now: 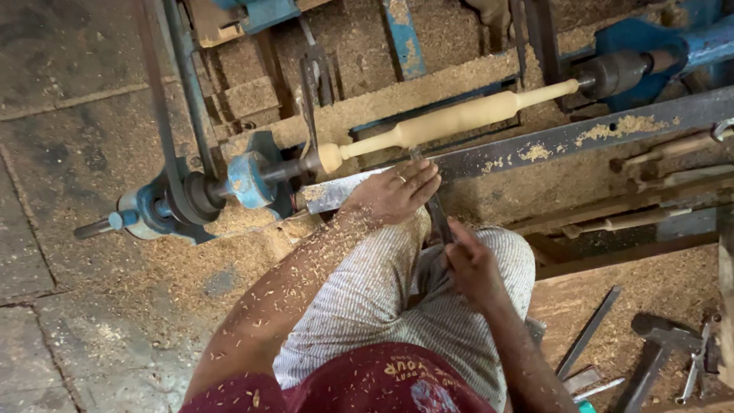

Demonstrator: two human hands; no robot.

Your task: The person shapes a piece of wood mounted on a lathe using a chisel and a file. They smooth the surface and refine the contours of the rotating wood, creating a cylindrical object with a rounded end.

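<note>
Chisel [437,214] is the dark metal tool running from the right hand [472,264] up under the left hand [394,191] to the pale wooden spindle [451,121]. That spindle, shaped like a rolling pin, is mounted between the blue headstock [248,180] at left and the dark tailstock [623,73] at right of a low lathe. The lathe sits on a stone floor [69,153] thick with sawdust [252,245], and shavings lie along the grey steel tool rest [550,141] that crosses in front of the spindle.

The left hand lies palm down on the tool rest, its fingers [419,177] stretched out close together over the chisel's blade just below the spindle. The right hand is nearer the body, above the striped trousers [367,298], its fingers curled tightly around the chisel's lower end. Shavings cling to the left forearm. At right, wooden-handled tools [673,149] lie behind the rest, and flat metal bars [589,329] and a hammer [657,344] lie on the sawdust.
</note>
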